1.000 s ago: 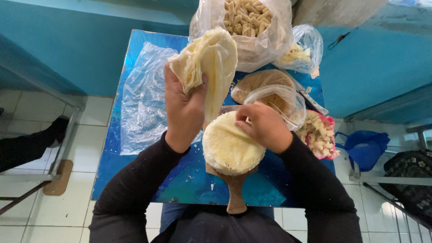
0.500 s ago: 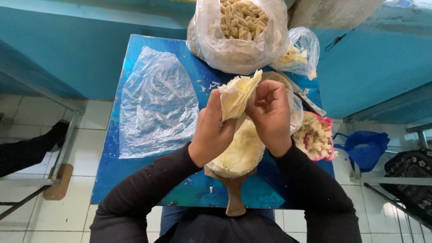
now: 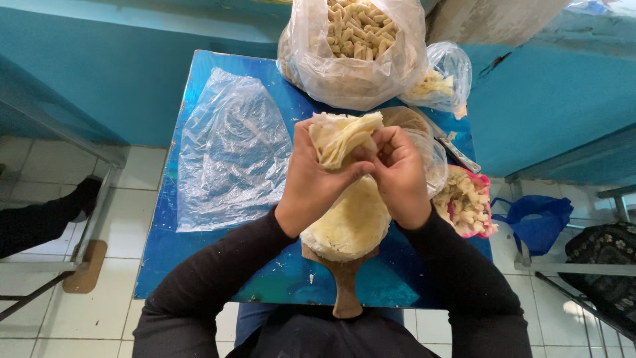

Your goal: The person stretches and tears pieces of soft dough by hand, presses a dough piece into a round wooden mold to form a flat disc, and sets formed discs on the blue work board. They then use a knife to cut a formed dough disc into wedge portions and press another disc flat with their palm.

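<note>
Both hands are working the same thing here: the left hand [image 3: 311, 182] and right hand [image 3: 397, 176] are curling closed around a folded sheet of pale dough [image 3: 341, 136], fingers pinching it from either side, thumbs meeting in the middle. They're holding it just above a round stack of flat dough sheets [image 3: 354, 222], which is sitting on a wooden board [image 3: 344, 285] at the near edge of the blue table [image 3: 165, 245]. An empty clear plastic bag [image 3: 232, 152] is lying to the left, and a big bag of pale rolled pieces [image 3: 354, 46] is sitting at the far end.
</note>
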